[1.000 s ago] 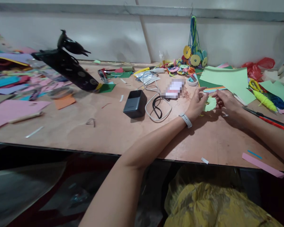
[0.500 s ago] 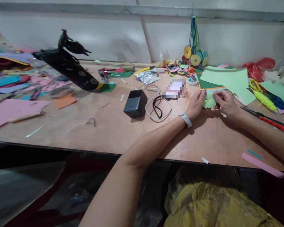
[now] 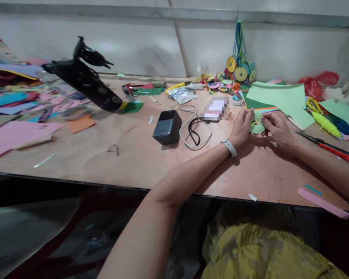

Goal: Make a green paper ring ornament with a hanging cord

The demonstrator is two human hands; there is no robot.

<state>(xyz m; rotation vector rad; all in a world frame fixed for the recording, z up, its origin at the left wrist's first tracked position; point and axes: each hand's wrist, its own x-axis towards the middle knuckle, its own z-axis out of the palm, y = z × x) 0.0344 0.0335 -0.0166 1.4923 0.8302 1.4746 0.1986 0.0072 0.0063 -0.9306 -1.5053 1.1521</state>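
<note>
My left hand (image 3: pixel 242 127) and my right hand (image 3: pixel 275 126) meet over the wooden table (image 3: pixel 139 159) and pinch a small light green paper piece (image 3: pixel 256 124) between their fingertips. The piece is held a little above the tabletop, with a bit of yellow showing at its left edge. A white band sits on my left wrist. A large light green sheet (image 3: pixel 282 99) lies just behind my hands.
A dark power bank (image 3: pixel 166 127) with a white cable (image 3: pixel 196 133) lies left of my hands. Scissors with red handles (image 3: pixel 328 147) lie to the right. A black glue gun (image 3: pixel 85 79) stands at the left, colored paper around it. Paper discs (image 3: pixel 237 69) hang at the back.
The green piece has been lifted and turned more upright between my fingers, and my hands have drawn slightly closer together.
</note>
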